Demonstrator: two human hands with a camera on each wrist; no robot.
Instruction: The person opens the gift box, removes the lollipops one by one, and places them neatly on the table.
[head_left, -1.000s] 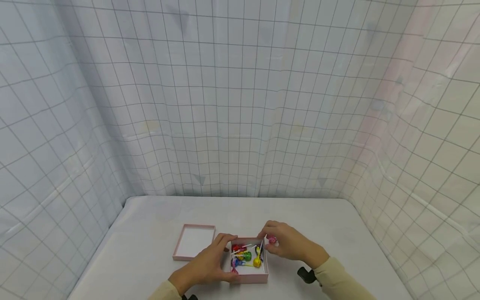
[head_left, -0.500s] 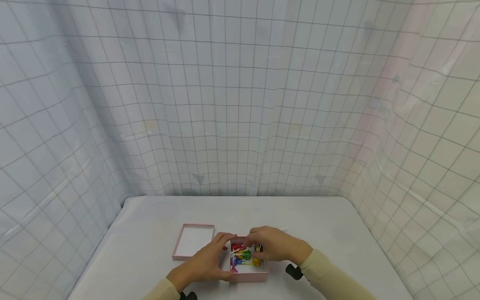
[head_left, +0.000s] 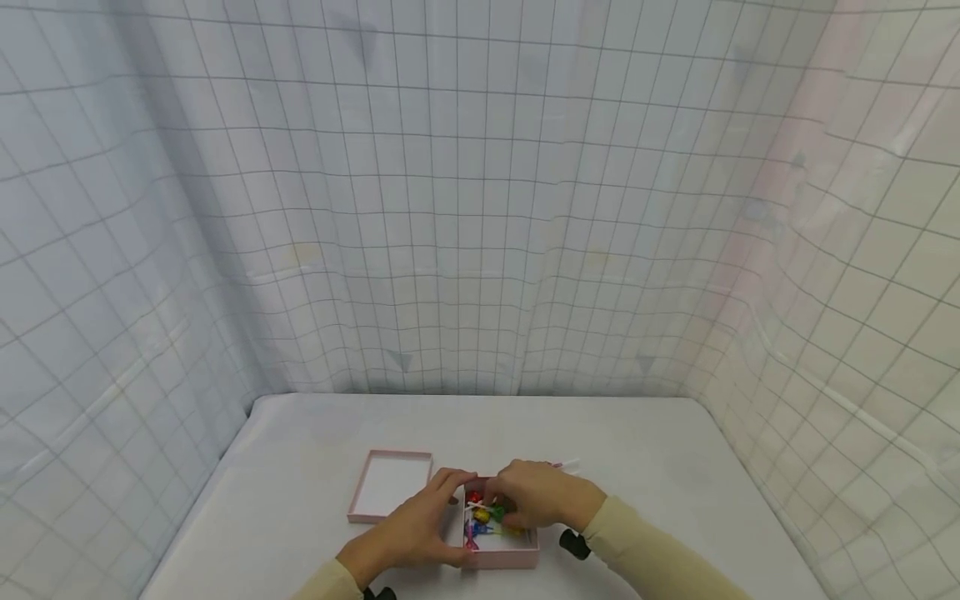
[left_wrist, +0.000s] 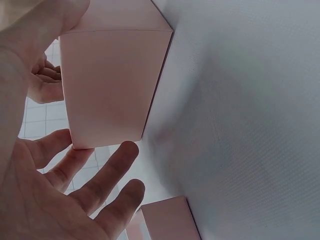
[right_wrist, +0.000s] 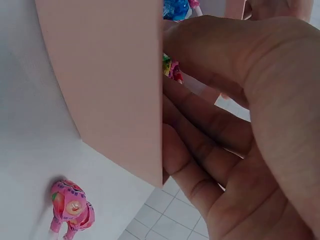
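Note:
In the head view a pink box (head_left: 501, 562) stands without its lid, holding several wrapped lollipops in red, yellow, blue and green. My left hand (head_left: 417, 527) grips its left side, thumb at the near edge and fingers at the far edge; the left wrist view shows that pink wall (left_wrist: 112, 87) close up. From the right, my right hand (head_left: 546, 493) reaches into the box. Its thumb and fingers bend around the green lollipop (head_left: 498, 513), but the box wall (right_wrist: 107, 85) hides the fingertips in the right wrist view. Whether they pinch it I cannot tell.
A pink-rimmed lid (head_left: 392, 483) lies inside up on the white table (head_left: 315, 433), left of the box. Pink-wrapped lollipops (right_wrist: 72, 205) lie on the table right of the box; the right hand partly hides them in the head view. Gridded white curtains (head_left: 480, 250) enclose the table.
My right hand has put a pink lollipop down on the table right of the box and moved left into the box. The left hand stays on the box.

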